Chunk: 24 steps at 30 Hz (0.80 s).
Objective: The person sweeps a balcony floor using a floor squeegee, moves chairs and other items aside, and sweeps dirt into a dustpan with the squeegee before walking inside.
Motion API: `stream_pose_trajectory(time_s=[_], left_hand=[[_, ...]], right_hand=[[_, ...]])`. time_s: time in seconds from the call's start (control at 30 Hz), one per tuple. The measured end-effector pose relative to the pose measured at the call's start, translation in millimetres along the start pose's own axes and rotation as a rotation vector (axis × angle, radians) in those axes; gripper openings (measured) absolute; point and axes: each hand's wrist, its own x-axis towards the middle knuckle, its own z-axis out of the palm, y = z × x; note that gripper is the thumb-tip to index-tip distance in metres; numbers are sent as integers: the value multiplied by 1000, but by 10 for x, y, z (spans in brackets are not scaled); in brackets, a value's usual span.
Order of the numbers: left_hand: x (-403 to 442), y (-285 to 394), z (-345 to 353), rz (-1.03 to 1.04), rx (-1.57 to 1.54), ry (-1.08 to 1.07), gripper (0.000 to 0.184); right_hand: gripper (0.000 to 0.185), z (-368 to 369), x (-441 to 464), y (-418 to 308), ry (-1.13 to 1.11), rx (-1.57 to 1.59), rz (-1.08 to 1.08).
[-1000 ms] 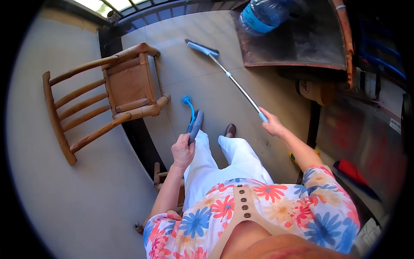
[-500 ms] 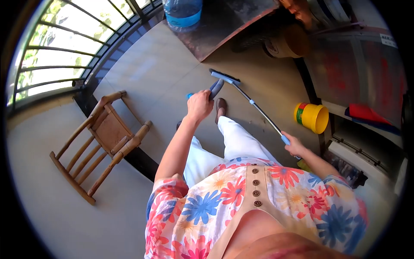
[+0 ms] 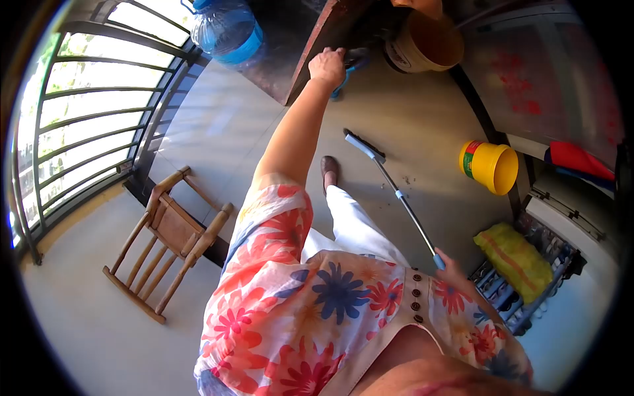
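My left hand (image 3: 327, 66) is stretched far forward beside the edge of the dark table (image 3: 271, 79), closed round a dark handle. A blue part (image 3: 341, 82) of that held tool hangs below the fingers; the rest is hidden. At the lower right, my right hand (image 3: 449, 265) grips the blue end of a long-handled brush (image 3: 411, 214). The brush's light blue head with dark bristles (image 3: 364, 145) rests on the floor, ahead of my brown shoe (image 3: 329, 168). Small dark debris lies right of the brush head.
A wooden chair (image 3: 173, 228) stands at the left by the wall and barred railing (image 3: 99, 92). A large water bottle (image 3: 228, 33) is on the table. To the right are a tan bucket (image 3: 422, 43), a yellow bucket (image 3: 490, 166) and a yellow-green sack (image 3: 514, 261) on a rack.
My left hand has reached forward and right with its tool, towards the table. My right hand has moved right and down with the brush. The view has turned, showing more railing and the sack.
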Motion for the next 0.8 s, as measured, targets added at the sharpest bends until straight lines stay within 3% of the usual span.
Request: stream_pose_trajectory(time_s=[0.13,0.27,0.37,0.5,0.8], left_hand=[[317,77,228,-11,78,231,23],[293,49,285,-61,-25,22,28],[153,132,305,-42,-17,21,18],[81,176,282,-64,-32,-76,19],[231,6,98,-208,-73,18,22]], right_hand=[[64,-43,14,87,-19,-17,-50],[63,-158,156,47,-35,5,-193],[63,-281,202,-230,-79,9,-144],[62,-390,293,-463,-116,38,-101],[62,-511,461,-797,-114,-27,-277]])
